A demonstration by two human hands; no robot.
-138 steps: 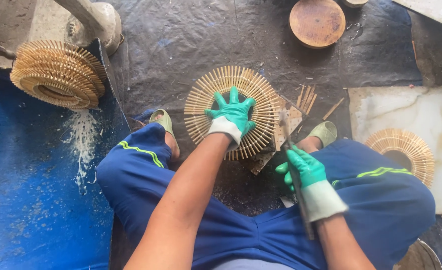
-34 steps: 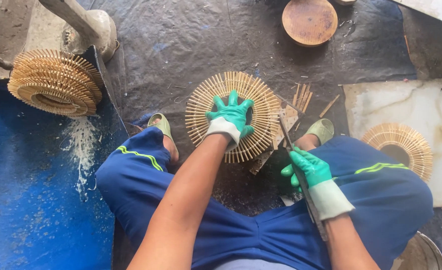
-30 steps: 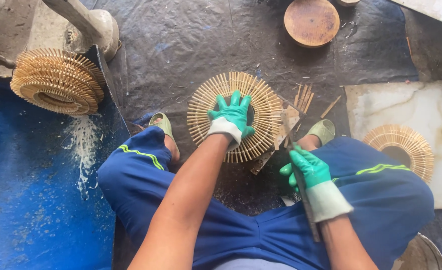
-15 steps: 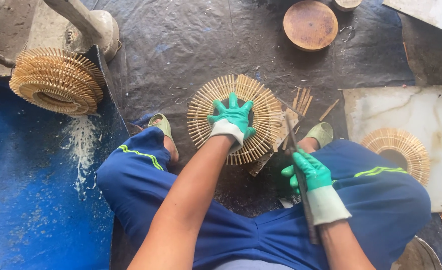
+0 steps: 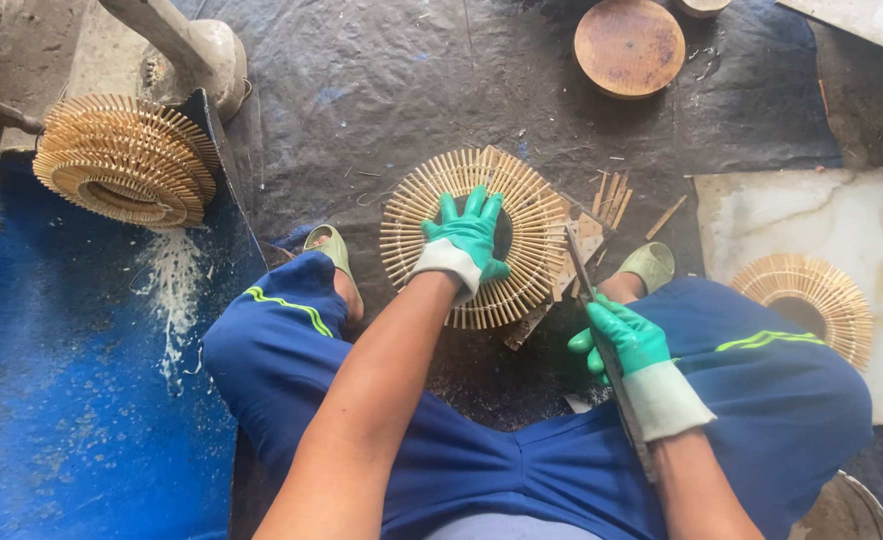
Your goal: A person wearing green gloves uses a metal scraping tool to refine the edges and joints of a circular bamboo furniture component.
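Round radial bamboo-stick ring (image 5: 531, 240) lies flat on the dark tarp floor (image 5: 381, 90) between the feet. Left hand (image 5: 466, 240) presses it, fingers spread. Right hand (image 5: 626, 340) is closed round a long flat blade (image 5: 596, 300), tip at the ring's edge. Looks like trimming; next cut needs the ring pinned.

You wear green gloves with white cuffs on your left hand (image 5: 466, 240) and right hand (image 5: 629, 340), blue trousers with yellow-green stripes, and pale green sandals.

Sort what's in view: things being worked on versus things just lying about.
In hand:
left hand pressing the bamboo ring
right hand gripping the blade

Lying about:
ring stack
spare ring
wooden disc
offcuts
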